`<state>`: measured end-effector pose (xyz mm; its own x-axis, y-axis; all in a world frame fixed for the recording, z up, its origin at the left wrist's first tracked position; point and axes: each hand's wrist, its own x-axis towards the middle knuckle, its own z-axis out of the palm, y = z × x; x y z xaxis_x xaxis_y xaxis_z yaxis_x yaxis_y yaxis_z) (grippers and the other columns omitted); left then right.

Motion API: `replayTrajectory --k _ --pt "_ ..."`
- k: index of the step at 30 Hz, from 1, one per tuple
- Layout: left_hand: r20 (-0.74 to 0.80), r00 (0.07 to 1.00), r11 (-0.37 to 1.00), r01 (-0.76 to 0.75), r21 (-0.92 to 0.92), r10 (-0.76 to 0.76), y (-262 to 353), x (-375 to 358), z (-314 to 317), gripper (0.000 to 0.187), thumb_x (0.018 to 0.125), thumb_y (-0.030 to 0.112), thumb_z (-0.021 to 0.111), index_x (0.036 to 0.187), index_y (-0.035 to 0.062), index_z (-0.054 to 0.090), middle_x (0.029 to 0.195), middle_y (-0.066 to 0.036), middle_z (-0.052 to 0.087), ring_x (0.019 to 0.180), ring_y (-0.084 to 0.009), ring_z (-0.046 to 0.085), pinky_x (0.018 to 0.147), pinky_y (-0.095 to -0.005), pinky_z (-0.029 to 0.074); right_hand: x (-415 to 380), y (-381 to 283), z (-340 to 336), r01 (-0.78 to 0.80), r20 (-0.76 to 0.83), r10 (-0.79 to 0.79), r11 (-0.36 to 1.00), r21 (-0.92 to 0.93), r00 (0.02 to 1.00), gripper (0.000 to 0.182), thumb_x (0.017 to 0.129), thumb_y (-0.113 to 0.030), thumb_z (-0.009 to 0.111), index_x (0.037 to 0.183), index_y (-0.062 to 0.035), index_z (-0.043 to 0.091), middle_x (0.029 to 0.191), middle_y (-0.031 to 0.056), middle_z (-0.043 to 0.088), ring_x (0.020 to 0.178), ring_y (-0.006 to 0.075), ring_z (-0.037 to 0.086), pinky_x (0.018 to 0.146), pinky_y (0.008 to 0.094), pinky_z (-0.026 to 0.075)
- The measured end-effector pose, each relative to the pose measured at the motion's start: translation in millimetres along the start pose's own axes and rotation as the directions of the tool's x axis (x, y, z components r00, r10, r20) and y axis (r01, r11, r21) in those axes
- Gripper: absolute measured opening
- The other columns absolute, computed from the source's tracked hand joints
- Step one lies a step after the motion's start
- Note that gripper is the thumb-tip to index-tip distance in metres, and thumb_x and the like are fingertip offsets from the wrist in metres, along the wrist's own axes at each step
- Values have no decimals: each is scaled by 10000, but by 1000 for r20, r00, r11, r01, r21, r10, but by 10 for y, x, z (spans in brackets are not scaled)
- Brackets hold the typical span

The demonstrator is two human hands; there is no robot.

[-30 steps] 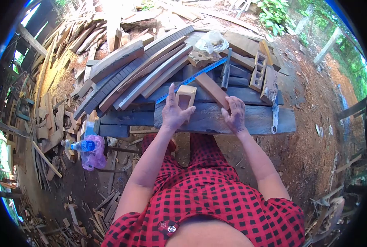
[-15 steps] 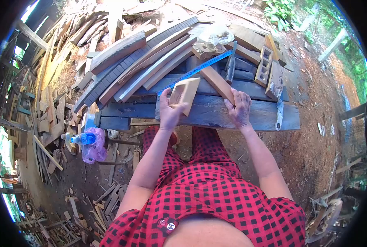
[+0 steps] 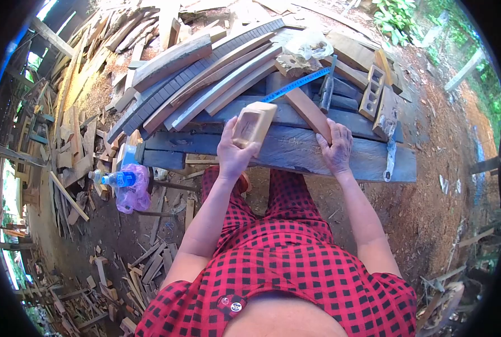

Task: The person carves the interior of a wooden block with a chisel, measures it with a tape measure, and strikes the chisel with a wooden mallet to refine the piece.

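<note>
My left hand (image 3: 234, 153) is wrapped round a pale wooden block (image 3: 255, 126) with a rectangular recess, raised above the front of the dark plank bench (image 3: 295, 147). My right hand (image 3: 336, 147) grips the near end of a reddish wooden bar (image 3: 309, 113), which slants away across the bench. Beyond the block, a blue measuring tape (image 3: 296, 84) stretches diagonally over the planks. A dark metal tool (image 3: 326, 92) lies to the right of the bar.
Long boards (image 3: 222, 84) are stacked at the bench's back left. A block with several square holes (image 3: 371, 92) lies at the right, near a clear plastic bag (image 3: 309, 45). Bottles (image 3: 120, 179) and a pink bag (image 3: 133, 196) are at the left. Scrap wood (image 3: 149, 269) litters the ground.
The pale block has turned in my left hand, so its recess faces me more. My right hand stays on the bar. The whole view has shifted slightly.
</note>
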<state>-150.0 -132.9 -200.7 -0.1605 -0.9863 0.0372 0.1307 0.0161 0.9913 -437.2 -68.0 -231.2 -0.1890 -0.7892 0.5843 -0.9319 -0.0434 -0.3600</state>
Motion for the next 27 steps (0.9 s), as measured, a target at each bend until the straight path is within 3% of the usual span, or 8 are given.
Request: replayTrajectory --k 2,3,10,12,15,22,24,27 --pt "55 943 761 -299 575 329 78 -64 -5 841 641 97 797 1392 80 418 1143 -140 595 1035 -264 625 916 -346 506 5 6 7 3 -6 -3 1000 8 1000 533 816 -319 701 1274 -92 549 1123 97 564 1084 297 521 967 432 380" --pt "29 961 850 -259 460 276 70 -89 25 849 616 115 818 1371 93 430 1163 -155 588 1040 -301 619 924 -379 501 6 7 10 4 -1 -4 1000 12 1000 533 816 -319 701 1274 -92 549 1123 97 564 1084 297 521 967 432 380" --pt "45 957 769 -257 585 286 -143 -204 -50 737 627 196 824 1278 85 497 1235 -185 547 1109 -344 570 922 -429 471 3 -10 -12 -7 10 7 1000 9 1000 540 819 -309 703 1288 -93 545 1140 104 563 1095 307 515 968 436 383" --pt "210 863 292 -370 882 460 -107 -234 -31 640 666 254 789 1228 61 552 1312 -207 491 1215 -357 487 980 -460 398 1 -7 -10 -13 15 13 1000 13 1000 542 820 -309 703 1292 -93 543 1143 105 562 1098 307 514 968 435 384" --pt "231 881 203 -337 920 413 -103 -298 18 582 694 290 756 1186 31 586 1373 -216 436 1293 -359 401 1022 -482 332 4 -17 -23 -19 18 19 1000 18 1000 545 821 -312 703 1293 -95 543 1143 103 561 1102 305 512 968 436 383" --pt "203 921 227 -287 931 333 10 -286 61 586 698 275 752 1201 29 579 1359 -211 451 1283 -355 416 1002 -472 350 10 -17 -17 -18 6 18 1000 24 1000 538 817 -308 708 1288 -101 550 1134 102 564 1094 305 517 962 437 390" --pt "193 954 366 -269 891 231 68 -251 36 583 677 257 774 1175 22 581 1329 -188 488 1248 -347 462 995 -461 379 11 -13 -18 -17 5 17 999 30 1000 537 815 -306 709 1286 -102 552 1133 102 565 1093 305 518 961 438 392" --pt "220 916 396 -350 849 337 13 -216 -10 571 648 174 802 1155 9 596 1270 -162 535 1164 -326 542 948 -408 455 9 -16 -11 -17 1 17 1000 23 1000 537 812 -303 711 1284 -101 552 1135 102 565 1092 305 518 961 437 394"
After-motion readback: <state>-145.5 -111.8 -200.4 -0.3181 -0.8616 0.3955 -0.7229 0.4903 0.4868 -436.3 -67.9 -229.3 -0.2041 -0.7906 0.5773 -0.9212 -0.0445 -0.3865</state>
